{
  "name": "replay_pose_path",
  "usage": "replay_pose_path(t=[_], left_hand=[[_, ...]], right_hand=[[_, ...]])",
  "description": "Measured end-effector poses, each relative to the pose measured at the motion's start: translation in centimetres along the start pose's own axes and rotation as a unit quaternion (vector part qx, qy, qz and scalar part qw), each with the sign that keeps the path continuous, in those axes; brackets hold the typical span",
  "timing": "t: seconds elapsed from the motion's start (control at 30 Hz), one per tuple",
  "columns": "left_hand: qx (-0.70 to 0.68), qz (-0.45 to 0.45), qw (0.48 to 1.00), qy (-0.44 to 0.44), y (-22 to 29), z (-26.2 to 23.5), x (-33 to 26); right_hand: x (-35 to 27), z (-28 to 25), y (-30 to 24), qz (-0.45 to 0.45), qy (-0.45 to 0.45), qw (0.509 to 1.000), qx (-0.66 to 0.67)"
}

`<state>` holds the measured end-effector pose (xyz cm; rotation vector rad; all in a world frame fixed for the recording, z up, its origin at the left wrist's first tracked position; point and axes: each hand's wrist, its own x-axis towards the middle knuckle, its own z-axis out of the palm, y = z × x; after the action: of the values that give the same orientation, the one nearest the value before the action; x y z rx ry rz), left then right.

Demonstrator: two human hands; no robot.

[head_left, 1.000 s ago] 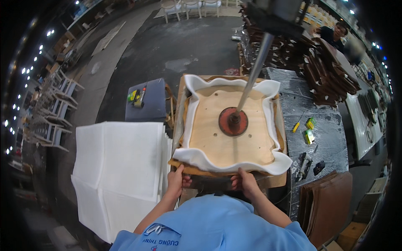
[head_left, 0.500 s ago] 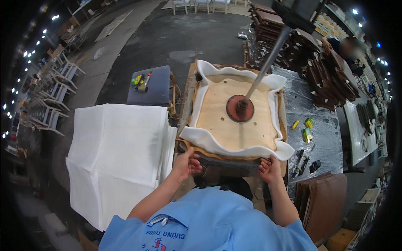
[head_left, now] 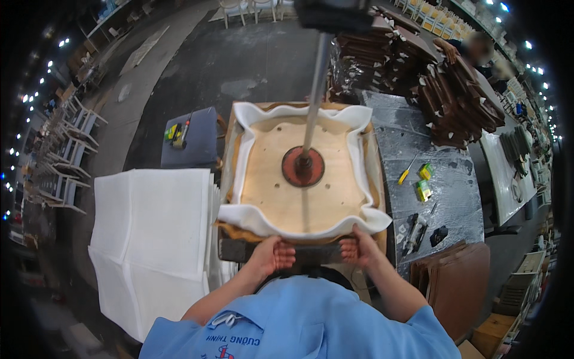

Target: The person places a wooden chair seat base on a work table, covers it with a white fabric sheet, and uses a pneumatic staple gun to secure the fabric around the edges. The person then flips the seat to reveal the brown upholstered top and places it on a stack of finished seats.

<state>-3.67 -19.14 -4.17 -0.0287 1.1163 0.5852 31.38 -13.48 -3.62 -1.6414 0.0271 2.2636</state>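
"At left?"
"Stacked white sheets (head_left: 158,221), then the left hand (head_left: 272,257), fingers half curled at the padded front edge of a wooden panel (head_left: 332,197); any pinch cannot be told."
"The panel?"
"Centre, under a red disc (head_left: 291,166), ringed by ruffled white padding (head_left: 287,231)."
"Farther right?"
"The right hand (head_left: 362,252), thumb against the padding, fingers loosely bent, grip unclear; beyond, a yellow screwdriver (head_left: 403,176) lies on a table (head_left: 455,203)."

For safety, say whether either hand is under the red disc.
No: the left hand and right hand are at the near edge of the white padding.
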Motion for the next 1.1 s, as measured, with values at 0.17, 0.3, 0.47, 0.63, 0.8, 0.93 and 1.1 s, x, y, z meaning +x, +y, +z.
replay_pose_path(t=[0.17, 0.3, 0.47, 0.63, 0.8, 0.93, 1.1], left_hand=[[0.001, -0.065, 0.998, 0.004, -1.1, 7.0, 2.2], [0.043, -0.022, 0.998, 0.048, -0.9, 9.7, 2.6], [0.103, 0.107, 0.982, 0.114, -2.7, 9.8, 3.9], [0.167, 0.158, 0.967, 0.111, -2.8, 9.7, 3.5], [0.056, 0.091, 0.99, 0.088, -2.6, 8.6, 0.9], [-0.118, 0.067, 0.967, 0.217, -2.0, 4.2, -3.5], [-0.071, 0.12, 0.952, 0.272, -0.6, 0.0, -3.4]], right_hand=[[0.4, 0.9, -1.4, 0.051, -0.01, 0.998, -0.047], [-0.2, 1.2, -2.6, 0.044, 0.006, 0.983, -0.178], [-0.9, 0.5, -2.3, -0.07, -0.001, 0.973, -0.22], [-1.0, -0.2, -2.1, -0.144, 0.017, 0.949, -0.28], [-1.1, -2.5, -2.0, -0.043, -0.041, 0.985, -0.16], [-2.6, -3.6, -1.6, 0.009, -0.021, 0.999, 0.047], [-0.5, -3.0, -0.3, -0.085, 0.1, 0.987, 0.097]])
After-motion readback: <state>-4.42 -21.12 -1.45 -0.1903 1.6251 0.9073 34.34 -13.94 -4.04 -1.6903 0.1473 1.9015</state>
